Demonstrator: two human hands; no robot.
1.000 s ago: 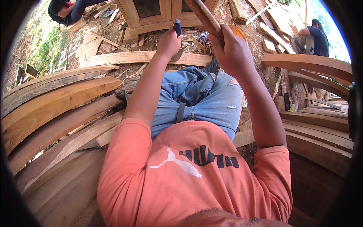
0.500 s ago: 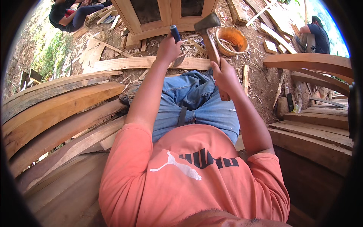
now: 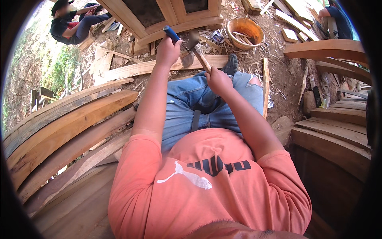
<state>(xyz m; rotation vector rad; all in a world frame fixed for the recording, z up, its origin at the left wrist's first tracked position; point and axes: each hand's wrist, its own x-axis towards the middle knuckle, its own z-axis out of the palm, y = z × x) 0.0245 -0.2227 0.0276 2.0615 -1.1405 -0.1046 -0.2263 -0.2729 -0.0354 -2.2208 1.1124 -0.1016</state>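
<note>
At upper centre, a blue-handled chisel (image 3: 171,33) slants, its broad grey blade overlapping a long pale board (image 3: 133,70); just right, a wooden-handled hammer (image 3: 202,59) tilts, dark head uppermost.

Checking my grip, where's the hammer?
Head view, upper middle: the hammer is in the right hand, its head beside the blue-handled tool in the left hand.

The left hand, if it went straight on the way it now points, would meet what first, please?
Probably the panelled wooden frame, which lies beyond the blue-handled tool in the left hand; depth is unclear from one view.
</note>
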